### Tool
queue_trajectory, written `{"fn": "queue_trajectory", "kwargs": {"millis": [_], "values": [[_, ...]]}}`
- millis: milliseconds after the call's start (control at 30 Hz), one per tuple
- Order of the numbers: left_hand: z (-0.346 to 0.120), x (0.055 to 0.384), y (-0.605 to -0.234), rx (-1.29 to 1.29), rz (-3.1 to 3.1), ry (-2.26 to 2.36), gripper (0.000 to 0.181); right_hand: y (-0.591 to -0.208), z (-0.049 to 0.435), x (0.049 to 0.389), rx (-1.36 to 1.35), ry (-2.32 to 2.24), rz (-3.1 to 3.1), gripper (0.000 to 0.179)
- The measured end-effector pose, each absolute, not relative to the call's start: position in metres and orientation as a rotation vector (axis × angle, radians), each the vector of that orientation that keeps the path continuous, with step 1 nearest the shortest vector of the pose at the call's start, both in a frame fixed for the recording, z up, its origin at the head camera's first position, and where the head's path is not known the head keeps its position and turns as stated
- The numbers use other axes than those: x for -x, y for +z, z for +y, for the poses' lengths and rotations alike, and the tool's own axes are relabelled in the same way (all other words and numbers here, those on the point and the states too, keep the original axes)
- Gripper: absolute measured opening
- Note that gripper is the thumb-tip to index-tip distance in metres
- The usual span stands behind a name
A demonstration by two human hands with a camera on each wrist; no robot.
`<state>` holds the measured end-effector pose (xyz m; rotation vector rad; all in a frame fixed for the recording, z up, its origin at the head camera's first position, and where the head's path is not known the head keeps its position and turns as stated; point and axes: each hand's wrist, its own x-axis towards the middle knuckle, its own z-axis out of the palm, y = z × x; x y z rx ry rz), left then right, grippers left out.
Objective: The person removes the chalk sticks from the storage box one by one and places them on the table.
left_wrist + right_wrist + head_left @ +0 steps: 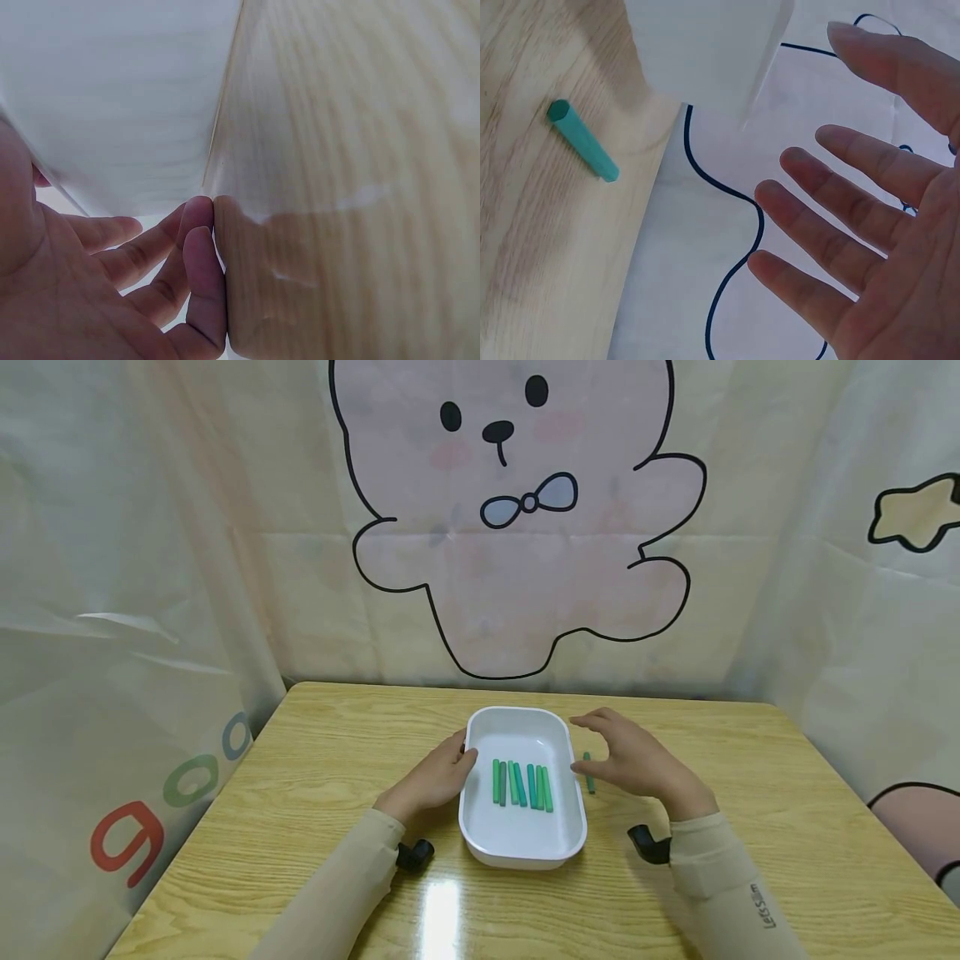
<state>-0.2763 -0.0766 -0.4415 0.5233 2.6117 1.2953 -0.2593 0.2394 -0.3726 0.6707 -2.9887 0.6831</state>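
A white tray (519,842) stands on the table with a row of several short green sticks (532,787) lying on its floor, in lighter, darker and bluish greens. My left hand (429,777) holds the tray's left side, thumb at the rim and fingers along the outer wall; the left wrist view has those fingers (196,214) low by the tabletop. Beside the tray's right rim, my right hand (637,758) is spread with nothing in its grasp. One green six-sided stick (583,141) lies on the table outside the tray, partly covered by this hand in the head view.
The wooden table (360,727) extends to both sides of the tray. Behind it hangs a pale curtain (300,610) printed with a cartoon bear. Dark wrist mounts (649,845) sit at both sleeve cuffs.
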Motion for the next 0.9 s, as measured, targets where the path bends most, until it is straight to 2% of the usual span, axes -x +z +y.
{"fn": "queue_trajectory", "kwargs": {"millis": [900], "values": [[-0.077,0.277,-0.443,-0.514,2.623,1.283,0.058,-0.375,0.216,0.254,-0.777,0.62,-3.028,0.066]]}}
